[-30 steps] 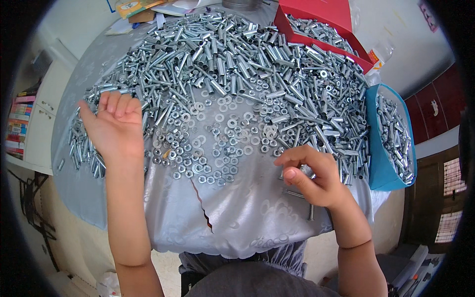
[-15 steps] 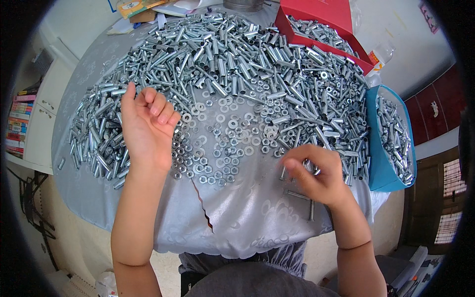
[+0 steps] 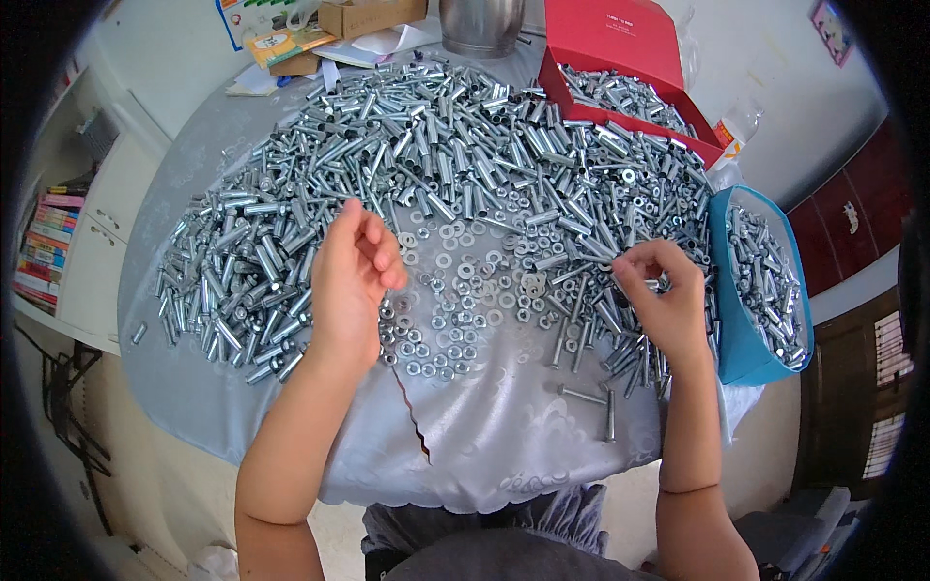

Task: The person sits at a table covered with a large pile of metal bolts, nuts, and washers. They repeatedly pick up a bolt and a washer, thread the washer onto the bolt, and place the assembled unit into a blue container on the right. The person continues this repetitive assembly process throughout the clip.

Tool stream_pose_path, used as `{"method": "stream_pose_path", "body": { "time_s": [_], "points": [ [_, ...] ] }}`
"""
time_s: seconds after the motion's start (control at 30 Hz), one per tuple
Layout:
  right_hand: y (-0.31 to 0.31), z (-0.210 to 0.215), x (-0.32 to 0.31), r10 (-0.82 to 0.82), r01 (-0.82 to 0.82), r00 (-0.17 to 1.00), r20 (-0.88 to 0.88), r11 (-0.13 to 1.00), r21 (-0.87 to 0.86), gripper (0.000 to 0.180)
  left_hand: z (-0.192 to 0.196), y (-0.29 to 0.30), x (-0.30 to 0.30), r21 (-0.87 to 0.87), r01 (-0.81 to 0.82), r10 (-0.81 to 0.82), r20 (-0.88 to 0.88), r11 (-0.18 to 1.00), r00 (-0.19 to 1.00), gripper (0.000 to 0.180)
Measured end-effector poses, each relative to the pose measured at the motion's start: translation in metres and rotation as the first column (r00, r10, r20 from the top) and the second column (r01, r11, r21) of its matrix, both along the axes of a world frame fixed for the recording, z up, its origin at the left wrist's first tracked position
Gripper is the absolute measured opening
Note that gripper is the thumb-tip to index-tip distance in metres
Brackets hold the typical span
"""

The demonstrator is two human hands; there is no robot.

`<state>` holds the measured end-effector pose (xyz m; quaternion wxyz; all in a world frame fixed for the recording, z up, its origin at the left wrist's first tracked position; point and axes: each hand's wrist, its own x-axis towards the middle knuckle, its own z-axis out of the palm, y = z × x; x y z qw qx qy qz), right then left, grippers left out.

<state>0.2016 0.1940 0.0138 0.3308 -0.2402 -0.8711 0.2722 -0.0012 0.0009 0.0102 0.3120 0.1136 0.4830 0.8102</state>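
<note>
A broad heap of silvery metal sleeves and bolts (image 3: 431, 140) covers the far part of the table. My left hand (image 3: 347, 290) hovers over the left side, palm turned inward, fingers loosely curled and apart, with nothing seen in it. Beside it lie hex nuts (image 3: 415, 350) and flat washers (image 3: 443, 259). At the right part of the heap, my right hand (image 3: 670, 295) pinches with thumb and forefinger among the bolts; what lies between the fingertips is too small to make out. Two loose bolts (image 3: 610, 416) rest on the cloth nearer to me, left of my right forearm.
A red box (image 3: 620, 44) with metal parts stands at the back right. On the right edge is a blue bin (image 3: 741, 339) of bolts. A metal pot (image 3: 481, 24) and a cardboard box (image 3: 368, 15) sit at the back. The grey tablecloth (image 3: 484, 426) has a tear.
My left hand has moved right, toward the nuts, its palm turned more inward. The right hand has moved up and right into the heap. The view has shifted slightly.
</note>
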Motion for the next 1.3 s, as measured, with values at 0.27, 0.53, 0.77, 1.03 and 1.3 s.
{"method": "stream_pose_path", "body": {
  "time_s": [0.27, 0.53, 0.77, 1.03, 1.3],
  "points": [
    [-0.006, 0.017, 0.002, 0.234, -0.291, 0.942, 0.24, 0.926, 0.242, 0.034, 0.003, -0.001, 0.01, -0.036, 0.048, -0.051, -0.114, 0.998, 0.992, 0.035],
    [0.004, -0.007, -0.004, 0.097, -0.18, 0.96, 0.262, 0.931, 0.316, 0.024, 0.0, 0.001, 0.012, -0.045, 0.073, -0.081, -0.208, 0.996, 0.975, 0.039],
    [0.001, -0.009, -0.007, 0.031, -0.119, 0.967, 0.253, 0.932, 0.342, 0.013, 0.001, -0.002, 0.016, -0.015, 0.04, -0.043, -0.414, 0.999, 0.909, 0.038],
    [0.003, -0.012, -0.003, -0.041, -0.072, 0.967, 0.252, 0.903, 0.423, 0.009, -0.002, 0.001, 0.019, -0.05, 0.024, -0.043, -0.417, 0.998, 0.908, 0.038],
    [-0.002, -0.002, -0.003, 0.008, -0.15, 0.912, -0.411, 0.937, -0.315, 0.024, -0.006, 0.001, 0.019, -0.05, 0.0, -0.023, -0.467, 0.999, 0.884, 0.037]
  ]
}}
